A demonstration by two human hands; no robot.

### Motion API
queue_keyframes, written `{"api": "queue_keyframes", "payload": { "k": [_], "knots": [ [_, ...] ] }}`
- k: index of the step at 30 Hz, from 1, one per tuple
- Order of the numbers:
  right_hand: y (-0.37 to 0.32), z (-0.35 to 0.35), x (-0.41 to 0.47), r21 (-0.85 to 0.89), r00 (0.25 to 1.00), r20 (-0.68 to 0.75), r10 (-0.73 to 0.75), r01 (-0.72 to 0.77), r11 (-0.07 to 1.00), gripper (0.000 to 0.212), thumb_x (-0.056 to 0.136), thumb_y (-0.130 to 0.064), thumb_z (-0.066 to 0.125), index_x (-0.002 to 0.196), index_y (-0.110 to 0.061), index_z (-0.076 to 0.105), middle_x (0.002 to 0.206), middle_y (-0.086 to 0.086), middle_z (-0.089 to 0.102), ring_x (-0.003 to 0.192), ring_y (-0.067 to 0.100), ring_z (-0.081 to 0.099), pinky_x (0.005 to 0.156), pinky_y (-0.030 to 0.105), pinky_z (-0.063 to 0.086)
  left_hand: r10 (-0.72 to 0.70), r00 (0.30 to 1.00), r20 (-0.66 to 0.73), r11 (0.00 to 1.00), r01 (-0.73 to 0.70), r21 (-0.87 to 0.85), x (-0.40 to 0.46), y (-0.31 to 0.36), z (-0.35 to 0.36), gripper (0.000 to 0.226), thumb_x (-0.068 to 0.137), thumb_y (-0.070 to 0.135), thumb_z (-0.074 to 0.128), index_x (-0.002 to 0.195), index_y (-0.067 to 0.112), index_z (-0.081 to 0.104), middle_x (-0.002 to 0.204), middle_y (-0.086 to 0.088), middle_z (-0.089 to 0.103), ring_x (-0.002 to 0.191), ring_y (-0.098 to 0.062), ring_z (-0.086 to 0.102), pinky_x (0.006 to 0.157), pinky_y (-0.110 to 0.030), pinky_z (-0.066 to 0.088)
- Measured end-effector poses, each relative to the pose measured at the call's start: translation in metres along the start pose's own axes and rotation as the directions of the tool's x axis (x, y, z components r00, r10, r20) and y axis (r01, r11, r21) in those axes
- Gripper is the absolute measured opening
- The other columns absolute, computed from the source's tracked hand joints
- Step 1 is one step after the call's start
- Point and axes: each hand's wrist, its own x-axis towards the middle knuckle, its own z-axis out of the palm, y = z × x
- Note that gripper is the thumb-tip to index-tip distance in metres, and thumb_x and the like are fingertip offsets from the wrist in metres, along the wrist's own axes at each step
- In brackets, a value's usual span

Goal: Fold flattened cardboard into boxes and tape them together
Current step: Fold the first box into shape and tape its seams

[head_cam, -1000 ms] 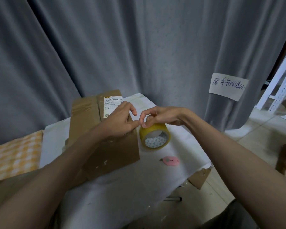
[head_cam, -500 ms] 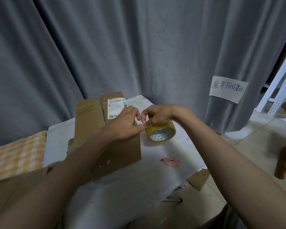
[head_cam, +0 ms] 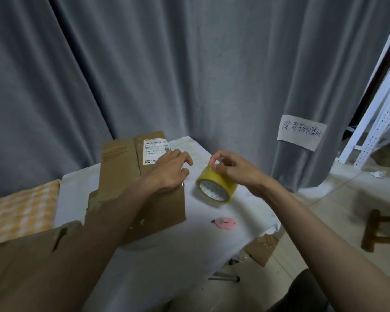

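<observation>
A brown cardboard box (head_cam: 126, 176) with a white shipping label (head_cam: 153, 152) lies on the white-covered table (head_cam: 189, 255). My left hand (head_cam: 169, 170) rests on the box's right edge with curled fingers, pinching the free end of clear tape against it. My right hand (head_cam: 234, 167) grips a yellow tape roll (head_cam: 216, 188) from above, holding it tilted just right of the box and off the table. A short stretch of clear tape runs between the two hands.
A pink box cutter (head_cam: 225, 222) lies on the table in front of the roll. Torn cardboard (head_cam: 20, 255) sits at the near left beside a checkered cloth (head_cam: 20, 212). A cardboard scrap (head_cam: 261, 248) hangs by the table's right edge. A grey curtain (head_cam: 189, 75) hangs behind; a wooden stool (head_cam: 378, 230) stands right.
My right hand has pulled the roll away to the right of my left hand, drawing tape out. My left hand stays on the box's edge.
</observation>
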Motion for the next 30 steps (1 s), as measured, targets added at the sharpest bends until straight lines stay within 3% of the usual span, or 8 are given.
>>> {"api": "queue_keyframes", "payload": {
  "k": [2, 5, 8, 14, 19, 25, 27, 30],
  "knots": [
    [0.000, 0.001, -0.012, 0.111, 1.000, 0.002, -0.010, 0.010, 0.994, 0.008, 0.098, -0.018, 0.059, 0.098, -0.023, 0.065, 0.079, 0.006, 0.050, 0.072, 0.013, 0.044, 0.062, 0.028, 0.034, 0.004, 0.997, -0.077, 0.985, -0.017, -0.172, 0.000, 0.008, -0.008, 0.026, 0.101, 0.032, 0.050, 0.116, 0.017, 0.066, 0.122, -0.001, 0.059, 0.110, -0.015, 0.053, 0.098, -0.037, 0.041],
    [-0.001, 0.006, -0.023, 0.212, 0.999, -0.024, -0.025, 0.029, 0.977, 0.008, 0.096, -0.020, 0.063, 0.101, -0.025, 0.066, 0.082, 0.006, 0.053, 0.077, 0.014, 0.047, 0.069, 0.032, 0.036, 0.041, 0.990, -0.133, 0.935, -0.085, -0.343, -0.006, 0.025, -0.018, 0.027, 0.094, 0.043, 0.061, 0.095, 0.020, 0.076, 0.096, 0.007, 0.072, 0.082, -0.005, 0.062, 0.081, -0.029, 0.048],
    [0.002, 0.011, -0.028, 0.306, 0.999, -0.045, -0.028, 0.040, 0.951, 0.014, 0.093, -0.016, 0.067, 0.103, -0.025, 0.065, 0.082, 0.002, 0.055, 0.077, 0.012, 0.053, 0.074, 0.031, 0.041, 0.053, 0.987, -0.154, 0.918, -0.109, -0.382, -0.010, 0.041, -0.018, 0.008, 0.083, 0.024, 0.078, 0.084, 0.017, 0.077, 0.080, 0.006, 0.073, 0.076, -0.008, 0.065, 0.072, -0.025, 0.052],
    [0.014, 0.019, -0.032, 0.285, 0.979, -0.204, 0.019, 0.041, 0.958, 0.042, 0.089, -0.016, 0.074, 0.120, -0.041, 0.061, 0.074, -0.007, 0.059, 0.067, -0.002, 0.057, 0.061, 0.011, 0.047, -0.085, 0.968, -0.235, 0.956, 0.012, -0.293, -0.009, 0.059, -0.015, 0.002, 0.083, 0.015, 0.077, 0.082, 0.016, 0.078, 0.078, 0.004, 0.072, 0.075, -0.010, 0.065, 0.076, -0.032, 0.055],
    [0.019, 0.023, -0.030, 0.098, 0.928, -0.371, -0.019, 0.059, 0.993, 0.022, 0.087, -0.011, 0.073, 0.101, -0.024, 0.061, 0.078, 0.001, 0.063, 0.061, 0.006, 0.054, 0.057, 0.023, 0.047, -0.001, 0.960, -0.282, 0.993, -0.033, -0.115, -0.013, 0.078, -0.005, 0.008, 0.082, 0.018, 0.074, 0.076, 0.024, 0.075, 0.074, 0.010, 0.067, 0.075, -0.012, 0.064, 0.068, -0.027, 0.049],
    [0.022, 0.016, -0.033, 0.106, 0.956, -0.284, -0.077, 0.111, 0.988, 0.018, 0.088, -0.009, 0.072, 0.092, -0.018, 0.058, 0.075, -0.008, 0.057, 0.058, 0.006, 0.048, 0.055, 0.019, 0.041, -0.094, 0.966, -0.240, 0.948, 0.014, -0.317, -0.010, 0.061, -0.015, 0.009, 0.078, 0.015, 0.080, 0.073, 0.023, 0.078, 0.058, 0.019, 0.063, 0.063, 0.007, 0.061, 0.059, -0.005, 0.040],
    [0.022, 0.013, -0.036, 0.101, 0.966, -0.229, -0.121, 0.147, 0.984, 0.017, 0.089, -0.008, 0.072, 0.095, -0.016, 0.058, 0.079, -0.002, 0.056, 0.059, 0.008, 0.045, 0.056, 0.022, 0.039, -0.133, 0.974, -0.185, 0.936, 0.062, -0.346, -0.008, 0.057, -0.014, 0.009, 0.080, 0.020, 0.080, 0.072, 0.024, 0.078, 0.060, 0.018, 0.065, 0.062, 0.007, 0.061, 0.058, -0.006, 0.038],
    [0.021, 0.012, -0.040, 0.093, 0.972, -0.168, -0.165, 0.182, 0.979, 0.016, 0.090, -0.008, 0.070, 0.098, -0.015, 0.057, 0.084, 0.006, 0.056, 0.063, 0.013, 0.042, 0.060, 0.027, 0.038, -0.170, 0.979, -0.116, 0.930, 0.121, -0.347, -0.003, 0.056, -0.011, 0.004, 0.078, 0.025, 0.082, 0.077, 0.022, 0.080, 0.071, 0.009, 0.073, 0.069, -0.001, 0.063, 0.066, -0.020, 0.045]
  ]
}}
